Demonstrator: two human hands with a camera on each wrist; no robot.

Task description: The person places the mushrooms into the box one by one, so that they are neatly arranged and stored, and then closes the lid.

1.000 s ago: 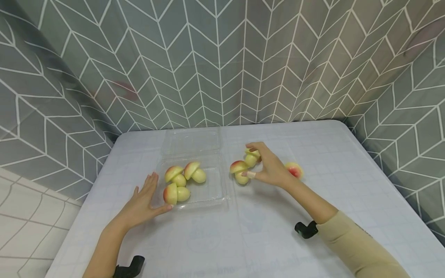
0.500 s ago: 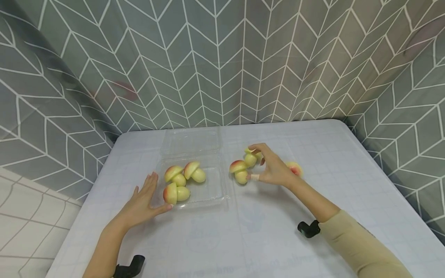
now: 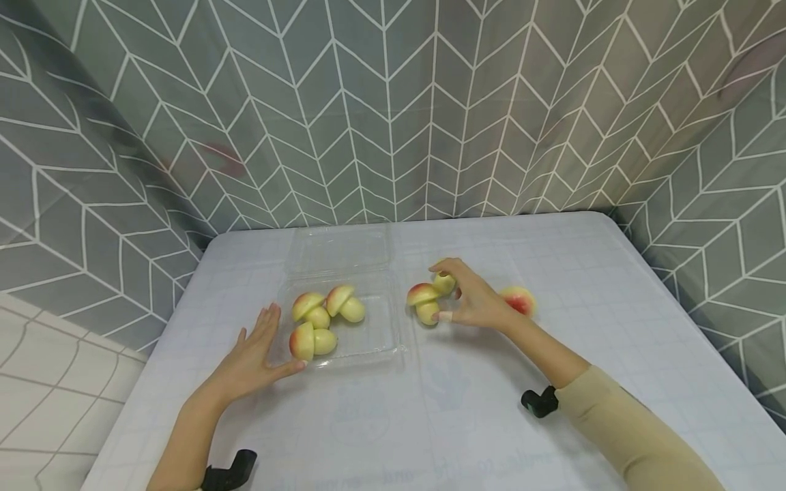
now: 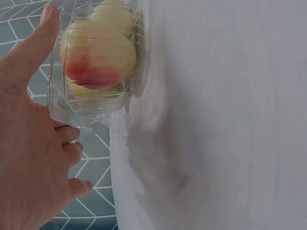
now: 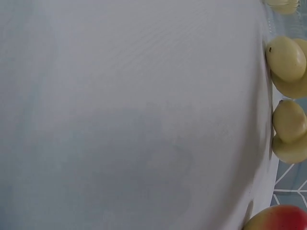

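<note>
While the left hand [image 3: 254, 354] sits spread by the clear box [image 3: 377, 327], holding nothing, the right hand [image 3: 479, 300] is half-curled at two mushroom-shaped pieces [image 3: 421, 294] on the surface [image 3: 381, 429], can't tell if gripping. They're bunched close, so a sloppy grab could topple one. Box has three more [image 3: 313, 341], lid [image 3: 338, 251] flopped back.

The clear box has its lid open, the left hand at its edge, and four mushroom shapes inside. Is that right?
Not quite: the head view shows three mushroom shapes inside, not four. The clear box does have its lid open and the left hand at its edge.
</note>
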